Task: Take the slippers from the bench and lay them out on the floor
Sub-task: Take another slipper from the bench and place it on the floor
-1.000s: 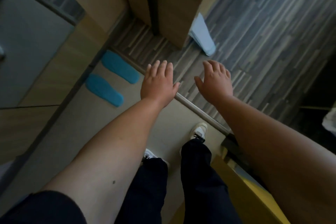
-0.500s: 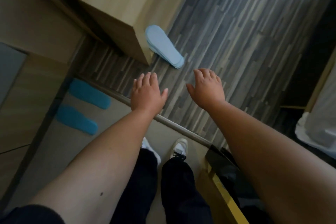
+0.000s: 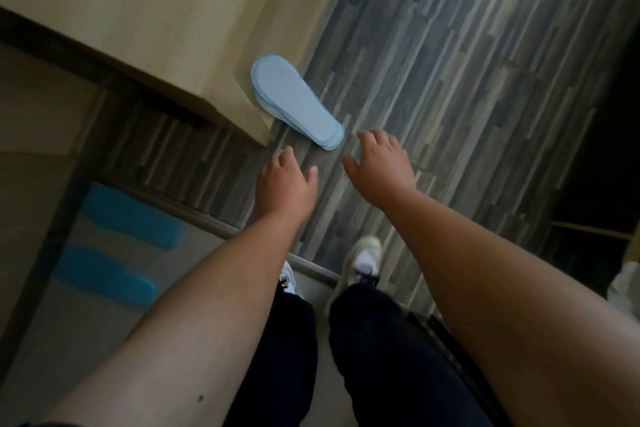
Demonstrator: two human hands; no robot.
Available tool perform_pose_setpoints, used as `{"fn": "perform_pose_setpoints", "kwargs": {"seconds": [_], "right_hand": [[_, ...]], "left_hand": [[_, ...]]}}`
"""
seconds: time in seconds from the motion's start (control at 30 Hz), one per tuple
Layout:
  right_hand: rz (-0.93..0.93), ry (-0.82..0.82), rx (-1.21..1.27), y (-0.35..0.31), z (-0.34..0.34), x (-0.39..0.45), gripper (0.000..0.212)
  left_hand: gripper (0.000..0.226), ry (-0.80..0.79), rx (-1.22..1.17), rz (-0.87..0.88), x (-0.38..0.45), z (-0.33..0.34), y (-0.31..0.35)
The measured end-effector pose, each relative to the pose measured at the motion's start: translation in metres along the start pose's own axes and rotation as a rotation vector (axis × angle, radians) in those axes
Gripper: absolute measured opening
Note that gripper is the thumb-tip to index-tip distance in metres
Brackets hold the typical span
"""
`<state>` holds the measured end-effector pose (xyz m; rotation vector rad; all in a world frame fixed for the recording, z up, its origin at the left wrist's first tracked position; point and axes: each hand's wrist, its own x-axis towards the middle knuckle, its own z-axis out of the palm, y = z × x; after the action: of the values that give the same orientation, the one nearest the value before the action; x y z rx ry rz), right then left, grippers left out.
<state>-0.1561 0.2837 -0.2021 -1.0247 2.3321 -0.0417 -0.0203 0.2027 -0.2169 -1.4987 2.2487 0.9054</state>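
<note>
A stack of pale blue flat slippers (image 3: 298, 107) lies sole-up, partly over the corner of a light wooden bench (image 3: 166, 17) and over the striped floor. My left hand (image 3: 285, 180) and my right hand (image 3: 381, 163) reach out palms down just below the stack, fingers apart and holding nothing. Neither hand touches the stack. Two brighter blue slippers (image 3: 131, 218) (image 3: 104, 274) lie side by side on the grey floor at the lower left.
A metal threshold strip (image 3: 311, 265) separates the grey floor from the dark striped wood floor (image 3: 450, 80). My feet in white shoes (image 3: 365, 256) stand at the strip. A dark opening (image 3: 602, 149) lies at the right, with something white (image 3: 627, 281) at the right edge.
My view has shifted forward and right, so the pale blue stack sits closer to my hands. Both hands have moved toward it, still holding nothing. My right foot has stepped over the strip.
</note>
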Motion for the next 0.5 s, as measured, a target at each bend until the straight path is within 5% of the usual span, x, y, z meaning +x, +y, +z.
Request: {"fn": "perform_pose_setpoints", "kwargs": {"seconds": [0.5], "right_hand": [[-0.104, -0.145, 0.036, 0.019, 0.114, 0.236, 0.058]], "left_hand": [[0.034, 0.101, -0.487, -0.393, 0.216, 0.107, -0.015]]}}
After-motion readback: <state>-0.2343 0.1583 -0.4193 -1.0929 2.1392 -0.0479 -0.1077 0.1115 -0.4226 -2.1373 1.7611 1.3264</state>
